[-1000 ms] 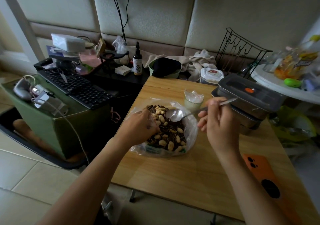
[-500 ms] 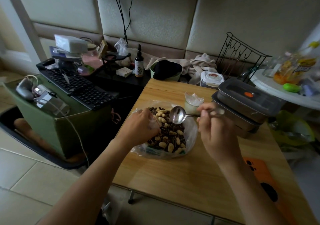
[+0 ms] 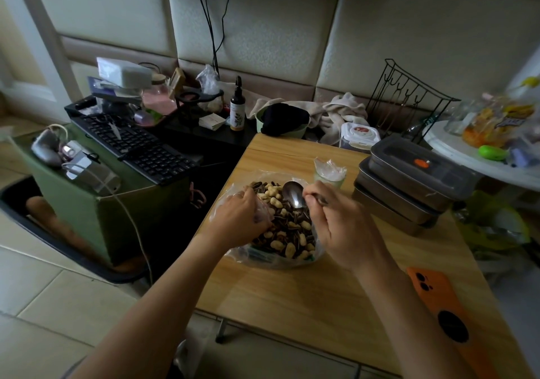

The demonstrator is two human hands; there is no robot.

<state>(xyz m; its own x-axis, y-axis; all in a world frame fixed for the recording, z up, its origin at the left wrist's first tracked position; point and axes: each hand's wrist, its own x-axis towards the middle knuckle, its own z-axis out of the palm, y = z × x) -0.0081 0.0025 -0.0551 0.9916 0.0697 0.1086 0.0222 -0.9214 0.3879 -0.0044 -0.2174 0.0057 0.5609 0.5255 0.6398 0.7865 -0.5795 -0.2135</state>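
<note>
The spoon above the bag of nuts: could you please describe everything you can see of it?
The spoon looks like shiny metal, with an oval bowl that appears empty and faces up. It tilts over the peanuts and seeds in the clear plastic bag; whether its tip touches them is unclear. The right hand pinches the handle close to the bowl, hiding most of it.

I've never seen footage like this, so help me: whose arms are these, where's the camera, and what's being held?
No machine here: a person wears one wide-angle camera on the head, looking down at their own bare arms. All pictures come from it; the last is the present moment. The left hand grips the rim of a clear bag of peanuts and striped seeds on a wooden table. The right hand holds a metal spoon over the mix. Nearby are a plastic-lined cup, stacked lidded containers and an orange phone.
</note>
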